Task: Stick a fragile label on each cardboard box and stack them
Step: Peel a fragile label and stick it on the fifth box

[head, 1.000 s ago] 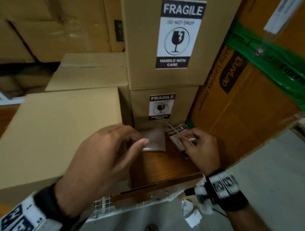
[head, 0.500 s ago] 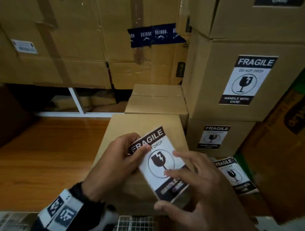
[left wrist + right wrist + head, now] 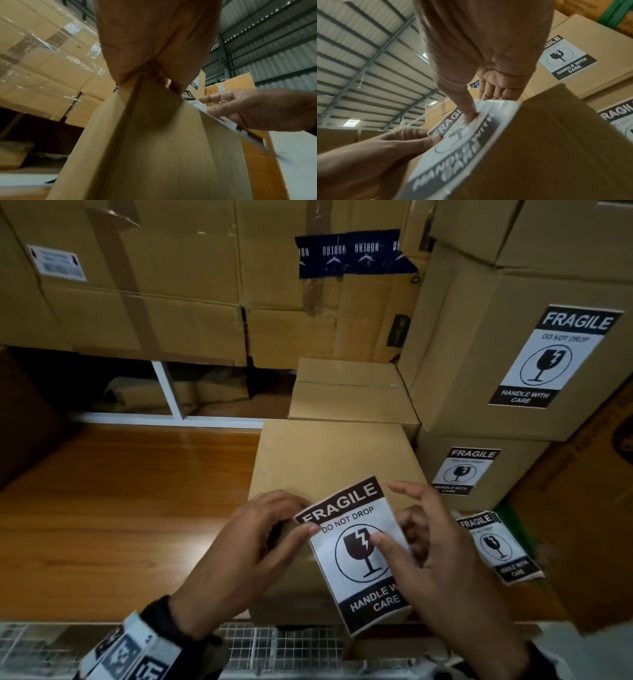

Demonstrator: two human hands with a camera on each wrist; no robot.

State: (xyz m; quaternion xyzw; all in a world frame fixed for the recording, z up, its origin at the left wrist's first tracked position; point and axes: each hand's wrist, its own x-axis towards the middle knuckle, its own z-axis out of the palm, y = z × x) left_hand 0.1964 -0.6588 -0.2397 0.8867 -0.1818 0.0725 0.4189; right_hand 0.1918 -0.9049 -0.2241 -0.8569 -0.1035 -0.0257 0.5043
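A black-and-white fragile label point(image 3: 356, 556) hangs tilted over the near top edge of a plain cardboard box point(image 3: 335, 453). My left hand point(image 3: 294, 522) pinches the label's upper left edge. My right hand point(image 3: 400, 529) holds its right side, thumb on the printed glass and fingers behind. In the right wrist view the thumb presses the label point(image 3: 462, 142), with the left hand point(image 3: 385, 146) beside it. Two stacked boxes on the right carry labels, the upper point(image 3: 555, 357) and the lower point(image 3: 466, 470). A small pile of spare labels point(image 3: 500, 546) lies beside the stack.
Large taped cartons point(image 3: 171, 285) wall off the back above a white frame point(image 3: 168, 392). Another plain box point(image 3: 349, 392) sits behind the one under my hands. Wooden flooring point(image 3: 120, 491) spreads to the left. An orange carton point(image 3: 582, 525) stands at right, wire mesh point(image 3: 281, 648) at the near edge.
My hands rose from the label pile beside the stack and carried one label left over the plain box. Since half a second ago my right fingers shifted to its right edge.
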